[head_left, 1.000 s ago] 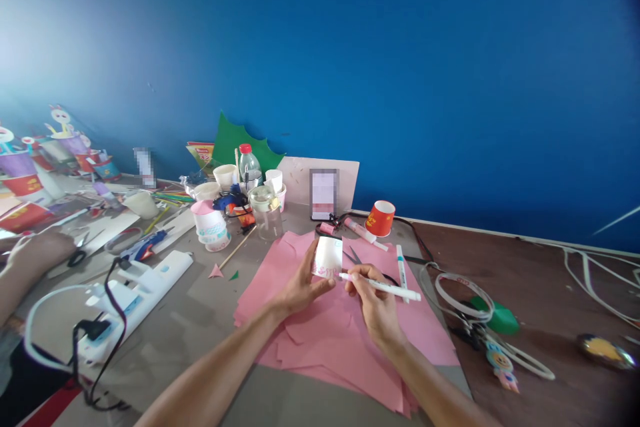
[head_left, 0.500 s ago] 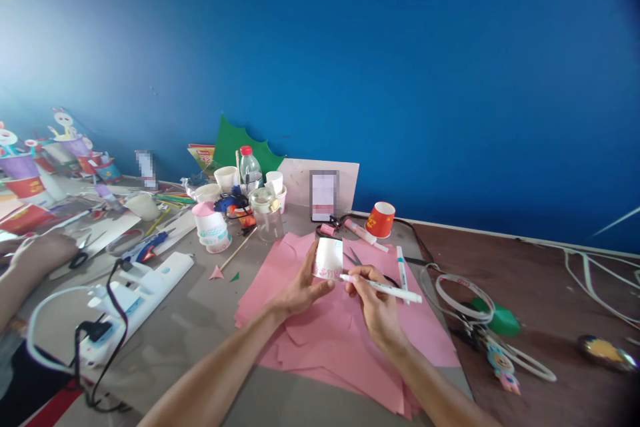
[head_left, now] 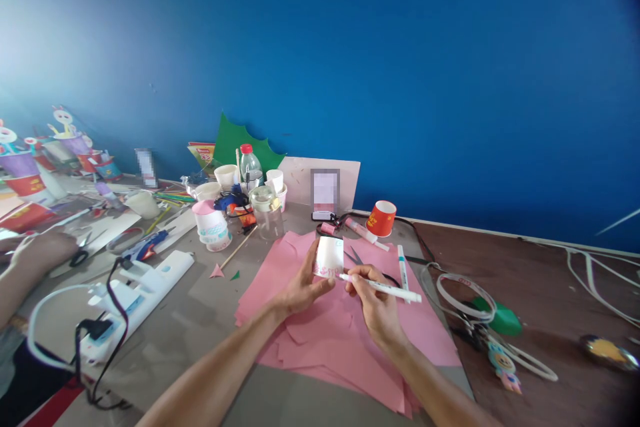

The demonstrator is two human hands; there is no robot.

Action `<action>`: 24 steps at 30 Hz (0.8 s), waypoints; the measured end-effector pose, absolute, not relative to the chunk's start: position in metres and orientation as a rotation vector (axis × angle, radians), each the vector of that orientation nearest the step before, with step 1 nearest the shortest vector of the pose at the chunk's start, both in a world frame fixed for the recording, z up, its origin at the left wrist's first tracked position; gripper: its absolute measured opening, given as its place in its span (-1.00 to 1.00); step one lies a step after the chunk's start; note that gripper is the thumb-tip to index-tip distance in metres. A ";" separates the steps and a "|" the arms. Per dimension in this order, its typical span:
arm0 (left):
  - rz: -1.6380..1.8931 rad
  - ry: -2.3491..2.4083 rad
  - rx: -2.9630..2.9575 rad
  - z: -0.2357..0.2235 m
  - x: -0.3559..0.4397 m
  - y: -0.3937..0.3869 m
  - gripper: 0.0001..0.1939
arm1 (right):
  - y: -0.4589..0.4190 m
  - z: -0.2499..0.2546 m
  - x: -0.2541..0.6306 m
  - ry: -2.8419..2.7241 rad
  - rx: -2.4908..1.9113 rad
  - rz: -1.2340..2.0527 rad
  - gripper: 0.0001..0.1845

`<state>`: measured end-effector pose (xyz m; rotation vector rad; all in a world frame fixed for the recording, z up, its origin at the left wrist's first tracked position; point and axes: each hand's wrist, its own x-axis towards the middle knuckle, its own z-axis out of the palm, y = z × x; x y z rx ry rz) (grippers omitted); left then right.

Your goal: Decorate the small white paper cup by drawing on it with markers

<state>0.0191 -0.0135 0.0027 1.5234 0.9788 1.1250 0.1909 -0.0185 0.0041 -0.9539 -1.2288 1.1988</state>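
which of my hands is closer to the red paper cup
Right. Your right hand, holding a white marker, is on the near side of the red paper cup; your left hand, around the white cup, is farther left.

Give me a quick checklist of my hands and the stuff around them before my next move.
1. Left hand holding the white cup: ok, fingers at its side.
2. Right hand gripping the white marker: ok, tip pointed at the cup's lower edge.
3. Marker tip touching the cup: cannot tell, too small to see.
4. Scissors away from the right hand: not ok, they lie close by, blades open.
5. Red cup apart from both hands: ok, it stands beyond the pink paper.
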 end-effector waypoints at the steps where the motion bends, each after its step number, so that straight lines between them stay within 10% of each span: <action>1: 1.126 0.977 1.524 0.002 0.019 -0.013 0.04 | -0.018 0.004 0.191 -1.230 -0.953 1.197 -0.78; 24: 1.121 0.984 1.528 0.011 0.022 -0.015 0.03 | -0.021 0.004 0.190 -1.243 -0.934 1.196 -0.77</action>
